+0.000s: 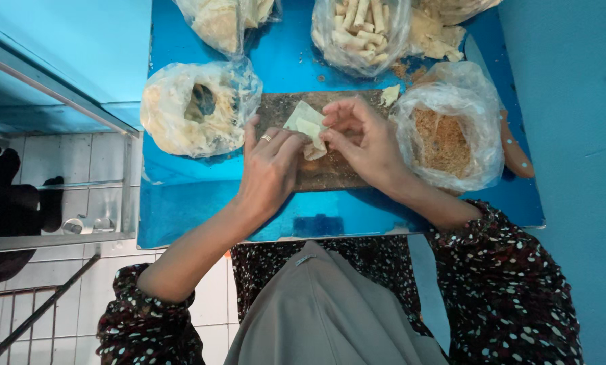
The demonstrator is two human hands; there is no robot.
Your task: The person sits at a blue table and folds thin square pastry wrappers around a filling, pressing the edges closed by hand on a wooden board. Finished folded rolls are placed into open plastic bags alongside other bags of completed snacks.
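Both hands, left hand [270,165] and right hand [362,138], pinch the pale wrapper [306,126] between them; folding it snugly should keep it tight.

Your tabletop [202,203] is glossy blue, smooth and reflective. The board [330,172] looks like worn, rough, matt wood. The wrapper [306,125] is pale, thin, matt dough. The bags [451,94] are clear, crinkled plastic, one holding coarse dry crumbs [441,142]. Your ring [266,138] is shiny metal.
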